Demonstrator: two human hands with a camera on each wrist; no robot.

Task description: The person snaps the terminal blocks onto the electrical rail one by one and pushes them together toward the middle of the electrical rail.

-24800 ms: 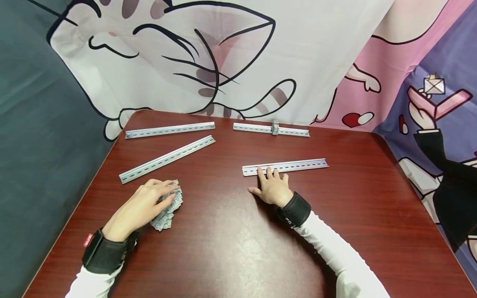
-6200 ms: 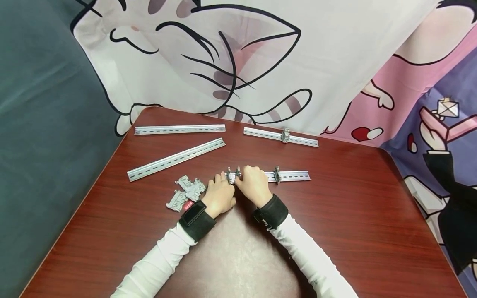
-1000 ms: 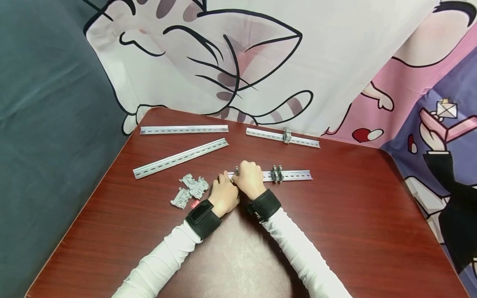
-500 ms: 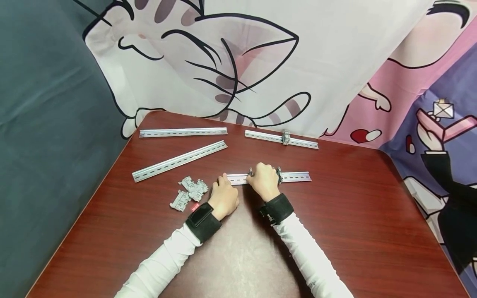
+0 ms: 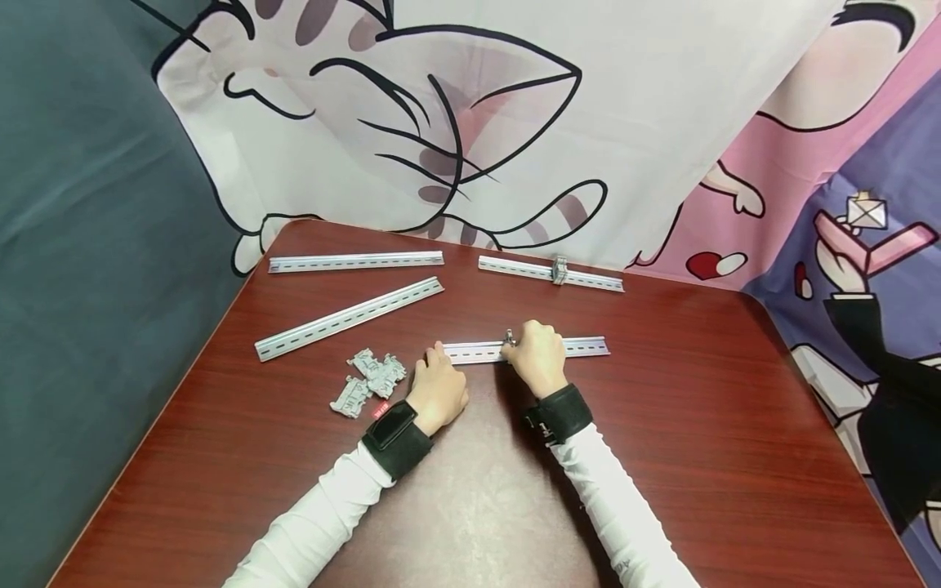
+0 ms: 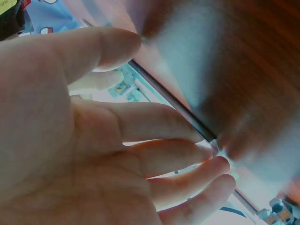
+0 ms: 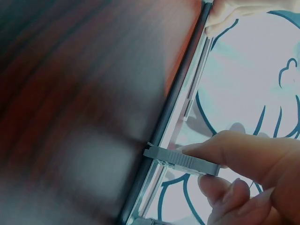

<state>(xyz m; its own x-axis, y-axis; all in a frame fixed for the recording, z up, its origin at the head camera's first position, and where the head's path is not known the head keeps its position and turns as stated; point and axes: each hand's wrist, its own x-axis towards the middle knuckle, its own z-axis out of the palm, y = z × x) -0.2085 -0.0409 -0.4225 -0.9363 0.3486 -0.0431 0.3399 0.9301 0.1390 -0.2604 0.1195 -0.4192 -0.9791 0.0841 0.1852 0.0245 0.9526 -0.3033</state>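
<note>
Moved right along its slotted silver metal rail (image 5: pixel 479 353), one thin grey clip (image 7: pixel 182 161) is pinched by the right hand (image 5: pixel 540 359) (left hand (image 5: pixel 439 392), unclenched, touches the rail).

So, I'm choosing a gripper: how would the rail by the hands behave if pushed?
The rail looks like thin slotted metal, so probably stiff and light for its size. Lying flat on a glossy table, it would likely slide, not roll.
</note>
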